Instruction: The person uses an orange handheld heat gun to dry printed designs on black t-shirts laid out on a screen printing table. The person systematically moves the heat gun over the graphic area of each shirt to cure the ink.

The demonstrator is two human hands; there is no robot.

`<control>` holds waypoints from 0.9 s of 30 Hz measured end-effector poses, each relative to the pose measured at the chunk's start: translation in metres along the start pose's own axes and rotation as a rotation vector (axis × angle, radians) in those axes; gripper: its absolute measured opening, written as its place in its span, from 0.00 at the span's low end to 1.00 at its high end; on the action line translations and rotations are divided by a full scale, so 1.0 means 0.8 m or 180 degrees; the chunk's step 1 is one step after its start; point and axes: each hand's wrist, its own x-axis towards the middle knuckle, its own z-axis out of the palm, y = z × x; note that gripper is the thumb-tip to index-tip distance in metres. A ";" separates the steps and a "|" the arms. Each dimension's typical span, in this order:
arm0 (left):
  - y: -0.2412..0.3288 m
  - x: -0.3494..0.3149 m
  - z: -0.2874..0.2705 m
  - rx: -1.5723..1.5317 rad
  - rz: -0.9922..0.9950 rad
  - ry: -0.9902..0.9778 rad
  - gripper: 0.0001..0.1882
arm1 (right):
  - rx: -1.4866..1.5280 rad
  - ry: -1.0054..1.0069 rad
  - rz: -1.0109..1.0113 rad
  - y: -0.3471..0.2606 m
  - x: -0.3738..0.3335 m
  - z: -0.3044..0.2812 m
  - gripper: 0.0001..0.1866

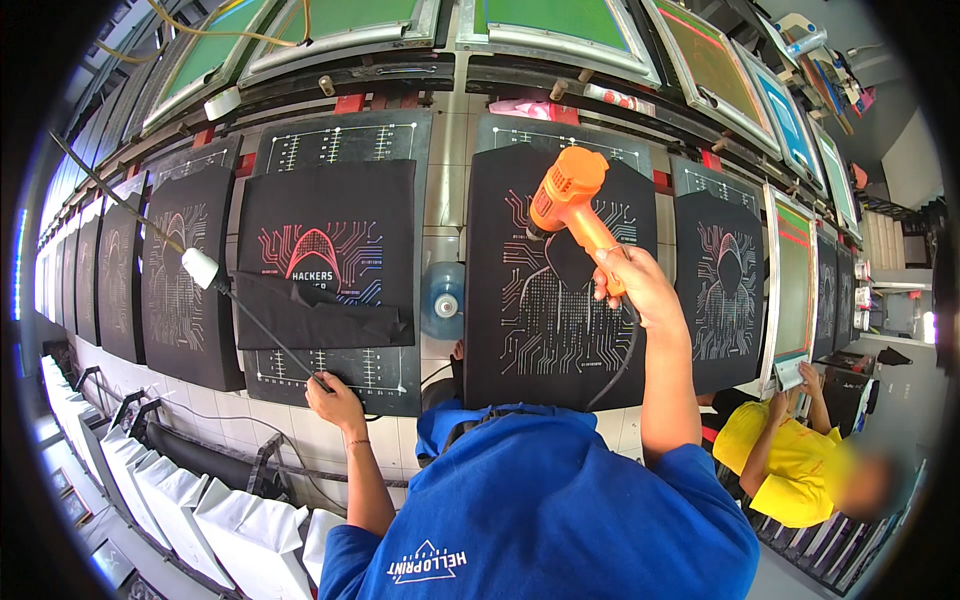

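Note:
My right hand (640,282) is wrapped round the handle of an orange heat gun (570,200), its nozzle pointing down to the left. It hangs above a black shirt (560,340) printed with a circuit-line pattern and a hooded figure. A dark cord (628,360) runs down from the handle. Closed on a black cable (268,335), my left hand (335,402) is by the near edge of the left platen (320,385). That cable leads up to a white plug-like connector (200,268). A black shirt (325,200) with a red and blue print lies partly folded on this platen.
Framed screens (550,25) line the far side. Between the two platens stands a blue water jug (442,300). At right, a person in yellow (780,450) handles a screen frame (790,290). White-covered boards (250,530) stand at lower left. More black shirts (180,290) continue leftward.

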 end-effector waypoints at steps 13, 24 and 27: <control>0.007 0.002 -0.003 -0.0082 0.0006 -0.0022 0.10 | 0.0014 0.0508 -0.0280 0.017 0.010 -0.016 0.14; 0.006 0.002 -0.004 -0.0021 -0.0036 -0.0048 0.10 | 0.0383 0.0721 -0.0268 0.016 0.024 -0.048 0.16; 0.007 0.002 -0.004 -0.0058 0.0026 0.0007 0.10 | 0.0092 0.0945 -0.0493 0.025 0.036 -0.038 0.16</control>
